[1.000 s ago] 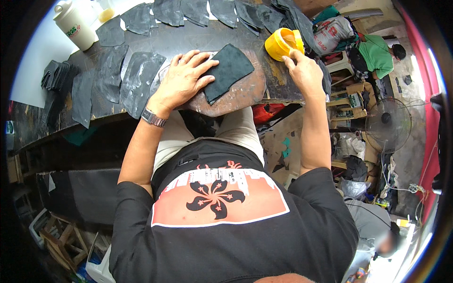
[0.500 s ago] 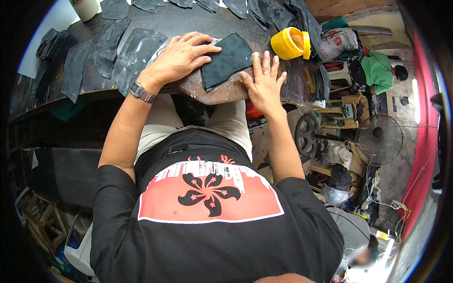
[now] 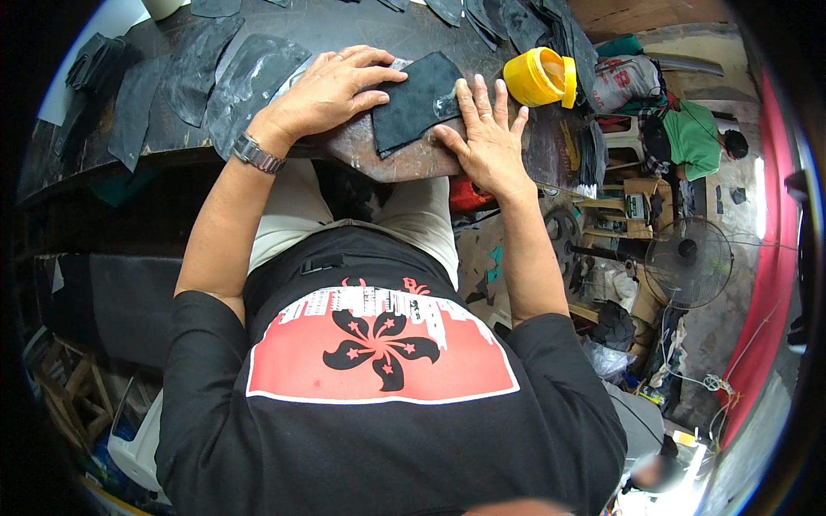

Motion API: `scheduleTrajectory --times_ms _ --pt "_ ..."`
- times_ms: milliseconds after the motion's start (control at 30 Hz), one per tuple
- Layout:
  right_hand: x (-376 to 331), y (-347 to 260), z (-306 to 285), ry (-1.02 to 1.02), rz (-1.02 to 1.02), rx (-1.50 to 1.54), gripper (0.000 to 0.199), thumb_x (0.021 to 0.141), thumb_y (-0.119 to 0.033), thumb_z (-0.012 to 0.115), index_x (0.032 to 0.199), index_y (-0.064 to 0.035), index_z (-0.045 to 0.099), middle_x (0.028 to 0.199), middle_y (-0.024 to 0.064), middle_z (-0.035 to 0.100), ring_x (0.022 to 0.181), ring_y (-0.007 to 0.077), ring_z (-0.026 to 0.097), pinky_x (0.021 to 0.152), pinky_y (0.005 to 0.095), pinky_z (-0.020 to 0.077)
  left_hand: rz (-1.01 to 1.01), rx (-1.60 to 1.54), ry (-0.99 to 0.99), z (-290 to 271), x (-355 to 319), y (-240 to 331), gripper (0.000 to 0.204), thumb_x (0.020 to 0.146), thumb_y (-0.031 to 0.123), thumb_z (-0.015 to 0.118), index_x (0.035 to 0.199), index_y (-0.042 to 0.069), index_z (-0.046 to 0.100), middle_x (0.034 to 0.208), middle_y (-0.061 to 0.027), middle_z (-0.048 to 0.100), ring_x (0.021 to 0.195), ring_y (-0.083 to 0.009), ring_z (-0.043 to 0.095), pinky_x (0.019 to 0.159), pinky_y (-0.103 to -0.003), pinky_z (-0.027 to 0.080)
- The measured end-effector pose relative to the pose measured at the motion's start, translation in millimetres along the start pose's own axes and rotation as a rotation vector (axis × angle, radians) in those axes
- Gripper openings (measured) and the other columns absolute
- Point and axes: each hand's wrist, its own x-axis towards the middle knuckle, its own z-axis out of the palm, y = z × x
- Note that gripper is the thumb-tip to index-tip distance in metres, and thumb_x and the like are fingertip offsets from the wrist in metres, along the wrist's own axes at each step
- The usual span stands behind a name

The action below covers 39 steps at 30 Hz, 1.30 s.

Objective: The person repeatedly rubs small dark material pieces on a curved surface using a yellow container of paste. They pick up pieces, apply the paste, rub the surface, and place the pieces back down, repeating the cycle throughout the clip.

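Dark, flat leather piece (image 3: pixel 415 101) is lying on the worn desk (image 3: pixel 404 163); left hand (image 3: pixel 331 86) and right hand (image 3: pixel 486 138) are pressing it, fingers spread wide. Keep pressure even, smoothing outward.

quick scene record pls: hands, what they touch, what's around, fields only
left hand: flat, palm down, on the left part of the dark piece
right hand: flat, fingers spread, pressing the piece's right edge
dark piece: cut sheet, lying flat on the worn board
yellow tub: on its side, right of the hands, not touched
other pieces: similar dark cut shapes spread on the bench to the left
wrist: watch on the left arm
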Motion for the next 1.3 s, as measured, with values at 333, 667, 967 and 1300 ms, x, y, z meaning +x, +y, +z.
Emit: scheduleTrajectory --times_ms 333,667,967,1300 --pt "-5 -30 -11 -0.082 -0.297 0.000 0.080 0.094 -0.074 0.044 0.161 -0.0312 0.031 0.170 0.0119 0.019 0.158 0.0379 0.006 0.118 0.0722 0.0018 0.034 -0.015 -0.019 4 0 -11 0.042 0.098 0.029 0.063 0.139 0.022 0.063 0.149 -0.0081 0.054 0.140 -0.0296 0.046 0.117 -0.045 0.035" --pt "-23 -72 -10 -0.076 -0.370 0.235 0.074 0.094 -0.073 0.046 0.154 -0.0299 0.047 0.170 0.0143 0.018 0.157 0.0402 0.005 0.116 0.0746 0.0017 0.047 -0.023 -0.026 3 1 -12 0.043 0.096 0.026 0.066 0.139 0.022 0.064 0.148 -0.0080 0.055 0.139 -0.0294 0.048 0.115 -0.045 0.038" --pt "30 10 -24 0.105 -0.047 0.747 0.075 0.105 -0.067 0.017 0.144 -0.0196 0.061 0.167 0.0122 0.029 0.158 0.0348 0.006 0.122 0.0643 0.0032 0.042 -0.004 -0.028 3 -1 -8 0.042 0.097 0.028 0.065 0.139 0.024 0.064 0.148 -0.0075 0.054 0.140 -0.0287 0.046 0.117 -0.045 0.035" --pt "13 -19 10 0.025 0.066 0.116 0.096 0.096 -0.075 0.038 0.160 -0.0038 0.029 0.168 0.0189 0.020 0.158 0.0355 0.004 0.119 0.0694 -0.0033 -0.046 -0.070 0.033 -2 -6 1 0.034 0.093 0.028 0.071 0.125 0.020 0.073 0.141 -0.0057 0.061 0.138 -0.0285 0.050 0.117 -0.044 0.036"
